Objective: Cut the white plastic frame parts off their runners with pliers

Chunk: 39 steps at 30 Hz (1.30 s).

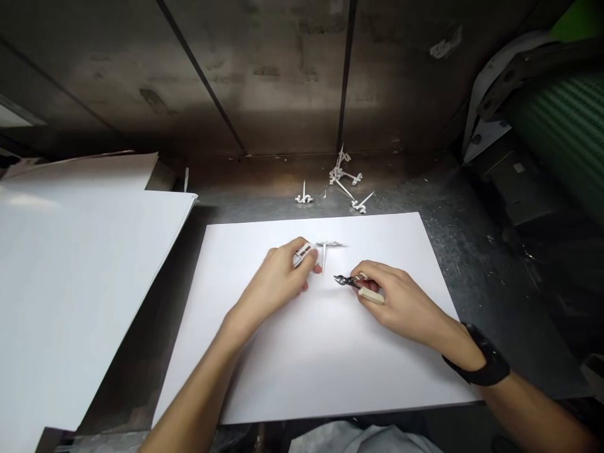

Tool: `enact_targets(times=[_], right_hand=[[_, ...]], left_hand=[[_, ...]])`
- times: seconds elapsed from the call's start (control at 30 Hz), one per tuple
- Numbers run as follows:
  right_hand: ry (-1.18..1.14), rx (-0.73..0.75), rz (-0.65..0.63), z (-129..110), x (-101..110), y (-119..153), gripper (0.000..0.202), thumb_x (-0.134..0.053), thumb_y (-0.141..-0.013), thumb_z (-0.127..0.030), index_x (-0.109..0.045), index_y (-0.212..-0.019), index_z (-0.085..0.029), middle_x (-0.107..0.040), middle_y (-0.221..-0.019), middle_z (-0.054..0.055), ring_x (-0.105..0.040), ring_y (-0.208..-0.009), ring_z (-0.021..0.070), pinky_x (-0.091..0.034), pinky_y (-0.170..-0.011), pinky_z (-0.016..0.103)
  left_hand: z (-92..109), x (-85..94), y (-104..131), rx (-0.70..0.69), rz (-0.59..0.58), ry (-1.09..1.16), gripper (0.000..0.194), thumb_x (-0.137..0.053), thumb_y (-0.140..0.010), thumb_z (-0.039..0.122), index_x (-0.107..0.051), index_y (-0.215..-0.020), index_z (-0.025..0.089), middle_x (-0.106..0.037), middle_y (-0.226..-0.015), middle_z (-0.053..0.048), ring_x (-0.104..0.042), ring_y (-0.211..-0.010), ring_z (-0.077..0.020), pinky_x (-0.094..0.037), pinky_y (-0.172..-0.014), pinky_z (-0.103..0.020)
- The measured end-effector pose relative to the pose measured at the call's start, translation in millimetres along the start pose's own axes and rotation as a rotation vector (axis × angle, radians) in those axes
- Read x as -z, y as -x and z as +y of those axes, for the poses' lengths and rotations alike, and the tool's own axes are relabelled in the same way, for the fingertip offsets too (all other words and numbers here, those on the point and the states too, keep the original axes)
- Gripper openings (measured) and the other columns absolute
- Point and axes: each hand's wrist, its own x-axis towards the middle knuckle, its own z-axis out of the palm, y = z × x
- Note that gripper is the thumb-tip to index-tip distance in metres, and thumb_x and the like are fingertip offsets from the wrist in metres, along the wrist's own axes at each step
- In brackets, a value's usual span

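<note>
My left hand (289, 267) is closed around a white plastic part (302, 253), whose frame-like piece shows between thumb and fingers. A thin white T-shaped piece (324, 251) with a pointed stem extends just right of those fingers; whether it joins the held part I cannot tell. In my right hand (387, 292) are small cutting pliers (348, 280) with dark jaws and cream handles, jaws pointing left toward the white piece without touching it. Both hands are over a white sheet (330, 371).
Several white plastic scraps (340, 175) lie on the dark metal table behind the sheet, with another scrap (304, 196) to their left. A stack of white boards (85, 239) stands at the left. Dark machinery with a green ribbed surface (561, 132) is at the right.
</note>
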Motion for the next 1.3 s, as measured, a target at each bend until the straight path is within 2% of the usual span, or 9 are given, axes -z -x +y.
enact_targets(times=[0.27,0.37,0.47,0.57,0.67,0.77,0.87,1.07,1.3], right_hand=[[0.033,0.014,0.035,8,-6,-1,0.013,-0.060,-0.096,-0.008,-0.061,-0.099,-0.021,-0.063,-0.090,-0.001,-0.056,-0.079,0.0202,-0.035,-0.071,0.030],[0.038,0.017,0.038,9,-7,-2,0.014,-0.060,-0.095,-0.008,-0.059,-0.098,-0.021,-0.062,-0.089,-0.002,-0.056,-0.078,0.0198,-0.035,-0.070,0.030],[0.048,0.020,0.031,9,-7,-2,0.016,-0.060,-0.093,-0.006,-0.058,-0.097,-0.021,-0.061,-0.088,-0.002,-0.055,-0.079,0.0197,-0.035,-0.071,0.030],[0.051,0.019,0.030,9,-9,-2,0.018,-0.061,-0.090,-0.005,-0.057,-0.097,-0.021,-0.061,-0.088,-0.002,-0.054,-0.080,0.0198,-0.034,-0.072,0.031],[0.023,0.009,0.036,9,-10,-2,0.016,-0.061,-0.091,-0.006,-0.058,-0.097,-0.021,-0.060,-0.088,-0.002,-0.053,-0.079,0.0199,-0.034,-0.072,0.031],[-0.048,-0.015,0.049,8,-7,-2,0.008,-0.061,-0.100,-0.016,-0.059,-0.094,-0.021,-0.059,-0.085,-0.002,-0.053,-0.076,0.0196,-0.034,-0.069,0.031],[-0.153,-0.031,0.042,7,1,2,0.021,-0.056,-0.114,-0.034,-0.061,-0.098,-0.022,-0.061,-0.088,-0.001,-0.055,-0.078,0.0205,-0.040,-0.072,0.031],[-0.488,-0.118,0.122,3,16,11,0.032,-0.058,-0.121,-0.054,-0.068,-0.111,-0.025,-0.059,-0.091,0.000,-0.055,-0.090,0.0203,-0.044,-0.083,0.028],[-0.500,-0.147,0.157,2,18,15,0.033,-0.060,-0.120,-0.056,-0.070,-0.111,-0.026,-0.060,-0.092,0.001,-0.055,-0.092,0.0219,-0.044,-0.084,0.029]], left_hand=[[-13,-11.2,-9,-0.093,-0.117,0.234,0.037,-0.060,-0.111,0.056,-0.070,-0.107,0.020,-0.068,-0.070,0.000,-0.065,-0.054,-0.0171,-0.054,-0.056,-0.025],[-18,-14.9,-16,-0.160,0.032,0.341,0.040,-0.062,-0.110,0.061,-0.071,-0.121,0.023,-0.077,-0.112,-0.007,-0.069,-0.062,-0.0155,-0.060,-0.061,-0.027],[-18,-15.7,-20,-0.209,0.145,0.470,0.038,-0.068,-0.107,0.058,-0.071,-0.119,0.022,-0.063,-0.152,-0.012,-0.066,-0.061,-0.0098,-0.058,-0.056,-0.025],[-12,-13.9,-20,-0.222,0.176,0.651,0.035,-0.065,-0.108,0.054,-0.067,-0.116,0.021,-0.068,-0.143,-0.012,-0.063,-0.061,-0.0101,-0.052,-0.052,-0.023],[-3,-10.2,-17,-0.204,0.136,0.832,0.041,-0.043,-0.114,0.056,-0.062,-0.127,0.022,-0.073,-0.129,-0.012,-0.069,-0.075,-0.0164,-0.059,-0.063,-0.026],[5,-4.8,-12,-0.128,0.043,1.101,0.052,-0.030,-0.118,0.054,-0.065,-0.132,0.018,-0.073,-0.125,-0.014,-0.071,-0.089,-0.0189,-0.063,-0.078,-0.029],[11,-0.4,-6,-0.075,-0.035,1.313,0.058,-0.030,-0.119,0.052,-0.073,-0.121,0.013,-0.072,-0.117,-0.014,-0.071,-0.088,-0.0202,-0.063,-0.079,-0.029],[13,-1.8,5,-0.100,-0.080,1.350,0.055,-0.031,-0.120,0.051,-0.073,-0.126,0.017,-0.072,-0.117,-0.012,-0.073,-0.090,-0.0229,-0.064,-0.082,-0.033],[16,-1.8,10,-0.029,-0.118,1.436,0.061,-0.034,-0.119,0.058,-0.072,-0.138,0.014,-0.074,-0.124,-0.013,-0.073,-0.093,-0.0223,-0.064,-0.083,-0.032]])
